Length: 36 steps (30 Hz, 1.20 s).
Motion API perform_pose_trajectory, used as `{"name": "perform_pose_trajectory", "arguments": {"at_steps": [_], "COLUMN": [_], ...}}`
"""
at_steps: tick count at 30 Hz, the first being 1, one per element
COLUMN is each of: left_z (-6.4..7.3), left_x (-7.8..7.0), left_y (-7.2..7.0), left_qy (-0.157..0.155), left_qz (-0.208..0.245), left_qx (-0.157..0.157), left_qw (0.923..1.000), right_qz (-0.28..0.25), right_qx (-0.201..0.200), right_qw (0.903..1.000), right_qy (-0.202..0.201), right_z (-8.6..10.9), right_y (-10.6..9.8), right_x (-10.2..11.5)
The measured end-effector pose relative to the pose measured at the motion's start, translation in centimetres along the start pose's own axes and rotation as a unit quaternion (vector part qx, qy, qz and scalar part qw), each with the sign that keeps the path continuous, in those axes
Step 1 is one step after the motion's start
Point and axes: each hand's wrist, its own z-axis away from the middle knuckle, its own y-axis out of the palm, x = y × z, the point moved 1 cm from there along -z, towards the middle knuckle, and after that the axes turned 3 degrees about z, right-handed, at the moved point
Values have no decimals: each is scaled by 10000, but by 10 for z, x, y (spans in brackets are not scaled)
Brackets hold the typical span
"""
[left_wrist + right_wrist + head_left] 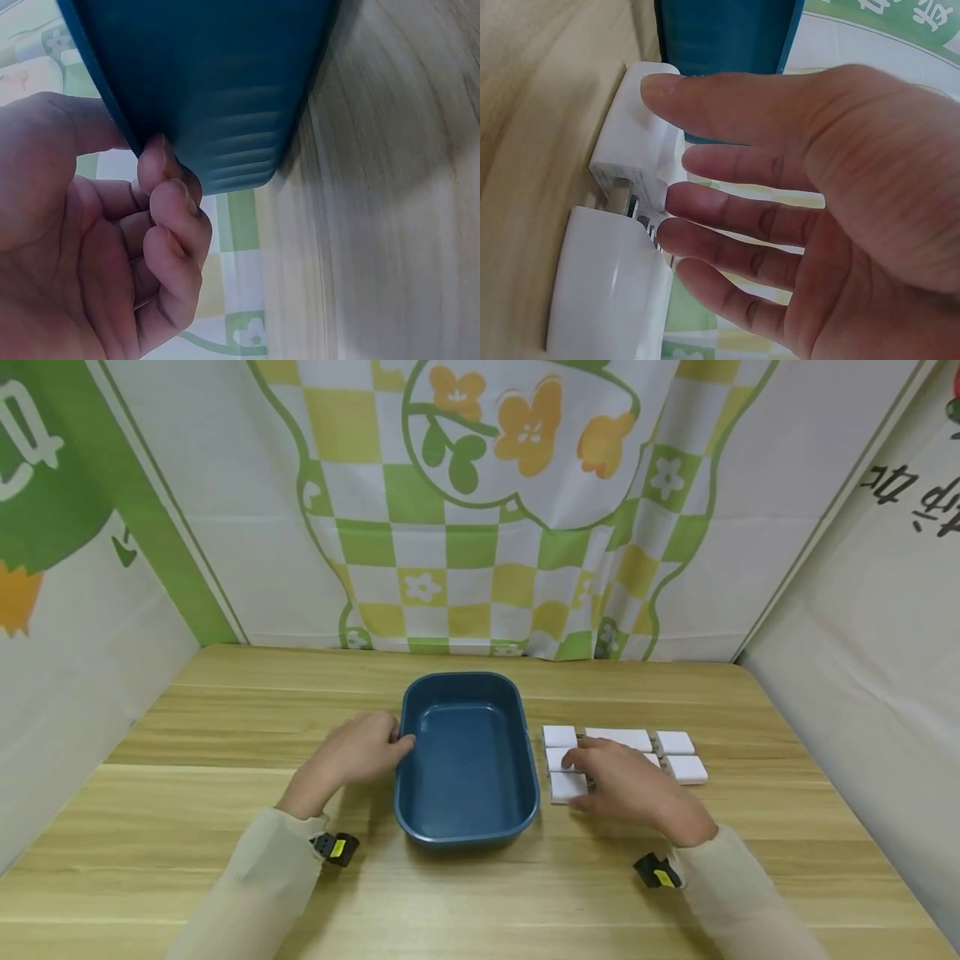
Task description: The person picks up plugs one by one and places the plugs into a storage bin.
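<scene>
A dark blue plastic bin, with nothing inside, stands on the table. My left hand pinches its left rim, thumb over the edge; curled fingers lie against the outer wall in the left wrist view. To the bin's right, several white plug-in chargers with metal prongs lie in rows. My right hand hovers over the left and middle ones, partly covering them. In the right wrist view its fingers are loosely extended, and the thumb tip overlaps the upper charger. A second charger is below it.
The wooden table runs back to a patterned curtain. White cloth walls stand at both sides. Two more chargers lie at the right end of the rows. A small black camera sits at each wrist.
</scene>
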Motion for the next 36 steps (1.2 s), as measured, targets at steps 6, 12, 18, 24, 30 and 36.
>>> {"name": "perform_pose_trajectory", "arguments": {"at_steps": [6, 12, 18, 24, 30, 36], "left_z": [-1, -2, -2, -2, -2, -3], "left_x": [6, 10, 14, 15, 16, 16], "left_y": [-2, -5, -6, -6, -6, -4], "left_qy": [84, 243, 307, 354, 266, 171], "left_qz": [580, 1168, 1683, 2017, 2237, 2333], "left_qx": [289, 554, 781, 875, 925, 954], "left_qw": [9979, 9913, 9822, 9749, 9699, 9676], "right_qz": [84, 61, 50, 41, 164, 191], "right_qx": [-2, 62, 6, 62, 9, -31], "right_qw": [9999, 9999, 9999, 10000, 9998, 9998], "right_qy": [-116, -98, -150, -65, -84, -49], "right_z": [0, 0, 0, -1, -1, -1], "right_y": [2, 2, 4, 5, 7, 9], "right_x": [2, 3, 4, 6, 7, 10]}}
